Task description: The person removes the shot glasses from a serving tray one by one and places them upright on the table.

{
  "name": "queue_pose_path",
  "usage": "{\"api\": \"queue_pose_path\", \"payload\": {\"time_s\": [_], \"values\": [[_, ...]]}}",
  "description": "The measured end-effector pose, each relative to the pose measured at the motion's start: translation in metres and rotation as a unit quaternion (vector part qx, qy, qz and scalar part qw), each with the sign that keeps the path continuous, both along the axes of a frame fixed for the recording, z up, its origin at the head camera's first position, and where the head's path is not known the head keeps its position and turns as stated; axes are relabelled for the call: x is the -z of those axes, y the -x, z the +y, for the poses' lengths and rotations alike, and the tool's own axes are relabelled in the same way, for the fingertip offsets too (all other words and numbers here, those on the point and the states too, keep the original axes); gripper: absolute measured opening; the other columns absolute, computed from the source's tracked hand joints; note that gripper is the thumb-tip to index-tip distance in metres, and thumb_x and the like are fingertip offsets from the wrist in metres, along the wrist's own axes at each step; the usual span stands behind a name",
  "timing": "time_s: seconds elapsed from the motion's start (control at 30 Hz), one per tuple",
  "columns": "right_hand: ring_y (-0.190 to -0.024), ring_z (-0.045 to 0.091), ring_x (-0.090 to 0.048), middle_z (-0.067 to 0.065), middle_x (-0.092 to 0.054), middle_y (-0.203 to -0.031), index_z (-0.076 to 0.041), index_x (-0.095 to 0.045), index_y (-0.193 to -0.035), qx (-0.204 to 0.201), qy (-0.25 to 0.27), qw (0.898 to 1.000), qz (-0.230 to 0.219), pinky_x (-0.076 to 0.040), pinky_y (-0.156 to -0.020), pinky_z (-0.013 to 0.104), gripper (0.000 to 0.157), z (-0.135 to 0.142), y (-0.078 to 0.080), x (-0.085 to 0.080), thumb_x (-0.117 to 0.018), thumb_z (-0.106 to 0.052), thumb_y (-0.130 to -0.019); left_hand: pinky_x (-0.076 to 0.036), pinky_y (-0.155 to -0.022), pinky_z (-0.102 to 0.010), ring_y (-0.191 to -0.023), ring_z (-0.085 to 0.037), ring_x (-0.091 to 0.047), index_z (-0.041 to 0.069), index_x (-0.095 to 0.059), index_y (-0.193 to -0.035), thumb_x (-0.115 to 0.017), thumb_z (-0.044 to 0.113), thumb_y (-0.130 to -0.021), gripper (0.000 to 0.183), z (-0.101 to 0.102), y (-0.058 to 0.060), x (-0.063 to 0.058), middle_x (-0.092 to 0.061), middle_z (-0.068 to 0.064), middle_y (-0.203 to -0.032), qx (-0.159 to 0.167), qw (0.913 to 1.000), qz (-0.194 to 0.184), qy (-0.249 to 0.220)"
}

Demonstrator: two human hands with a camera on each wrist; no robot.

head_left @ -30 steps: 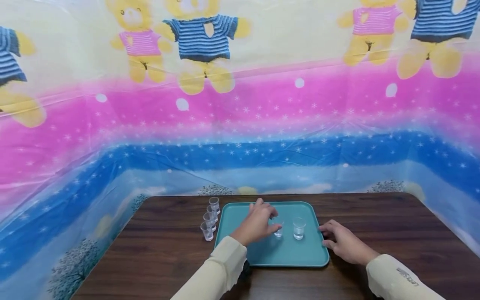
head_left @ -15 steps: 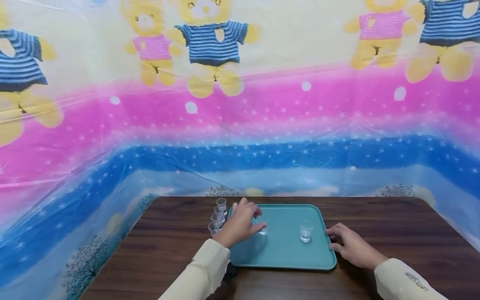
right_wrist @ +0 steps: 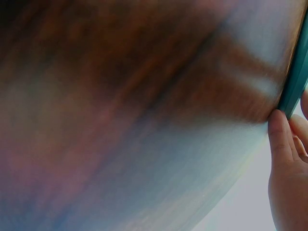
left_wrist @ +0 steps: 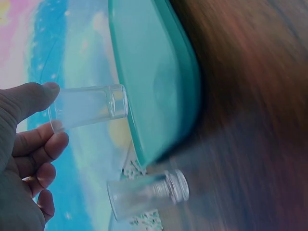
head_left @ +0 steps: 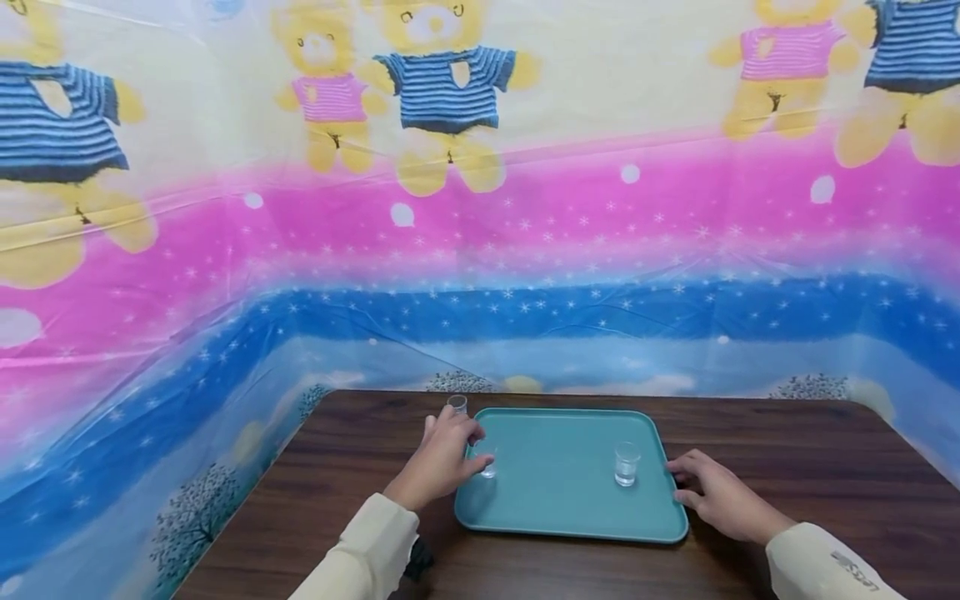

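Note:
My left hand pinches a small clear shot glass near its rim, between thumb and fingers. In the head view that glass is at the left end of the teal tray, partly covered by the fingers; whether its base touches the tray I cannot tell. On the tray's right part another shot glass stands upright. At the right edge, my right hand holds the tray's rim with thumb and fingertips; its thumb shows against the rim in the right wrist view.
Beside the tray's left end, a shot glass stands on the dark wooden table. One glass shows behind my left hand, which hides what else stands there. A printed bear curtain hangs around the table's back.
My left hand has carried its glass leftward across the tray, from near the other glass to the left end. The right hand stays at the tray's edge. The head view has shifted slightly.

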State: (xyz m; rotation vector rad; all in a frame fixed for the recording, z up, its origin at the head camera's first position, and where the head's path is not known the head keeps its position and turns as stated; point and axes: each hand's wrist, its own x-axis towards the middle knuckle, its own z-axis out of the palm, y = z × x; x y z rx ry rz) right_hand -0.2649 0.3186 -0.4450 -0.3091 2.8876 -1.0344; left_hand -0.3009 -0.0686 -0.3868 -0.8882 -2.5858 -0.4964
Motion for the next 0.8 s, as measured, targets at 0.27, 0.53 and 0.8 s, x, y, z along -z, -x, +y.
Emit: {"api": "queue_pose_path", "payload": {"time_s": [0.27, 0.53, 0.8], "values": [[-0.092, 0.015, -0.050, 0.001, -0.046, -0.101, -0.007, -0.053, -0.111, 0.005, -0.001, 1.000, -0.003, -0.044, -0.070, 0.028, 0.035, 0.000, -0.001, 0.000, -0.062, -0.005, -0.078, -0.021, -0.063, -0.032, -0.069, -0.010, -0.031, 0.015, -0.060, -0.081, -0.069, 0.032, -0.071, 0.021, -0.028, -0.003, 0.005, -0.048, 0.008, -0.070, -0.028, 0.9996, -0.002, -0.008], [-0.092, 0.016, -0.050, 0.002, -0.046, -0.101, -0.006, -0.052, -0.111, -0.011, -0.005, 1.000, 0.006, -0.044, -0.069, 0.027, 0.034, 0.003, 0.001, 0.001, -0.061, -0.006, -0.078, -0.021, -0.063, -0.032, -0.068, -0.011, -0.033, 0.011, -0.062, -0.078, -0.071, 0.031, -0.069, 0.023, -0.047, -0.006, 0.013, -0.050, 0.006, -0.068, -0.065, 0.9976, -0.023, -0.004], [-0.092, 0.015, -0.050, 0.001, -0.046, -0.100, -0.007, -0.053, -0.110, 0.001, -0.004, 1.000, 0.001, -0.044, -0.069, 0.027, 0.034, 0.002, 0.002, 0.002, -0.062, -0.005, -0.077, -0.021, -0.064, -0.032, -0.068, -0.011, -0.034, 0.011, -0.062, -0.076, -0.071, 0.034, -0.067, 0.026, -0.054, -0.005, 0.020, -0.052, 0.006, -0.068, -0.084, 0.9956, -0.042, 0.001]]}}
